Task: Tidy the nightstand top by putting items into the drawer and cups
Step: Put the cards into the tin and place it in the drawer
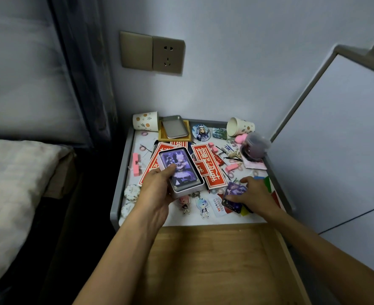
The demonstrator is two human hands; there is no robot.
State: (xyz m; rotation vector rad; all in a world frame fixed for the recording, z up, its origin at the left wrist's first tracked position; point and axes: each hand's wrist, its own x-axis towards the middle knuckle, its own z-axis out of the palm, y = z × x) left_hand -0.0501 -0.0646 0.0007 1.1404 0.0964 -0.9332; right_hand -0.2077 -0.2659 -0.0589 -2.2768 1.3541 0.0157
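Sorting step, loose cards being gathered. The open tin (182, 172), a picture card inside it, was clasped by the left hand (157, 191) just above the red slips (206, 155) on the nightstand (118, 190). The right hand (255, 194) pinched a purple card (234, 189) lying near the front right. The drawer (214, 260) stood open below. One cup (145, 123) stood rear left. Probable next move: lift the card clear of nearby clutter and lay it flat in the tin.
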